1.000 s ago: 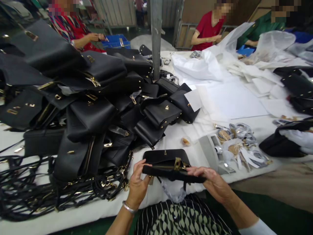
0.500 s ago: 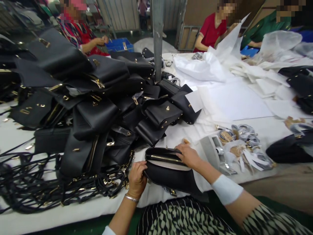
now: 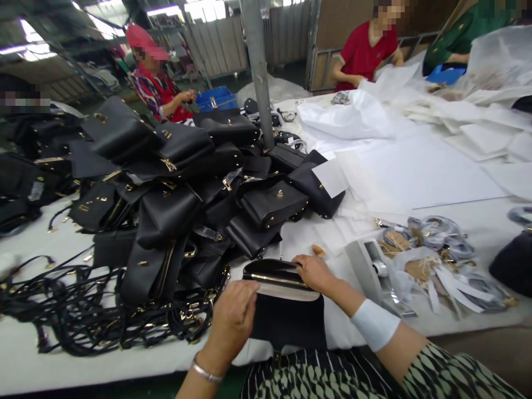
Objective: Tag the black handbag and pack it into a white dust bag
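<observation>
A small black handbag with a gold zipper lies at the table's near edge in front of me. My left hand grips its left side. My right hand rests on its top rim beside the zipper, with a white sleeve cuff at the wrist. The bag's mouth faces up and a pale lining shows under the zipper.
A big heap of black handbags fills the left half of the white table, with tangled black straps in front. A tape dispenser and tags lie right. A metal post stands behind. Other people work across the table.
The bag was turned from lying flat between both hands to mouth-up. My right hand moved from its right end to the top rim. My view tilted up slightly.
</observation>
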Demonstrator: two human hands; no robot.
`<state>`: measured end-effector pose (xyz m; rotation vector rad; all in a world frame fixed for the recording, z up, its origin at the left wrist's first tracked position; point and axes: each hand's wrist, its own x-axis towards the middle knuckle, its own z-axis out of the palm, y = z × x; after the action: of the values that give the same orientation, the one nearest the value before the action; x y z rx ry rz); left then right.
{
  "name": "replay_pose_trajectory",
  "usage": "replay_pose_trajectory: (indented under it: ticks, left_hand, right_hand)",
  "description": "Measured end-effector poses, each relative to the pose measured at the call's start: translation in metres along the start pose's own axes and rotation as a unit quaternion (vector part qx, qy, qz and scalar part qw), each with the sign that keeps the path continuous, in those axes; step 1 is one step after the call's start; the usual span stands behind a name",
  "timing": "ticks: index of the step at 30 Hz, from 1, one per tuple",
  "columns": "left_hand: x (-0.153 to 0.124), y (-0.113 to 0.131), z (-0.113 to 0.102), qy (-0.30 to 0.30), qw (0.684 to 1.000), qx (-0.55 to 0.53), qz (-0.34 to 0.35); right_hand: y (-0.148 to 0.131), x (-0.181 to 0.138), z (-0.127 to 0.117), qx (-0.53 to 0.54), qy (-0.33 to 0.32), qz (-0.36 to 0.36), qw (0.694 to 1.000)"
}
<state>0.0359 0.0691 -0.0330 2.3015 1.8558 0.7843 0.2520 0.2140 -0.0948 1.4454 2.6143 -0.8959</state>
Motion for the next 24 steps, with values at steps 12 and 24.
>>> replay_pose_trajectory:
  ticks: [12,24]
  left_hand:
    - [0.068,0.010,0.068,-0.290,0.951,0.109,-0.001]
    - [0.061,-0.001,0.088,-0.349,0.929,0.122,-0.009]
  right_hand:
    - [0.004,0.013,-0.015,-0.008,0.022,0.027,0.999]
    - [0.013,0.010,-0.011,0.039,-0.013,-0.030,0.999]
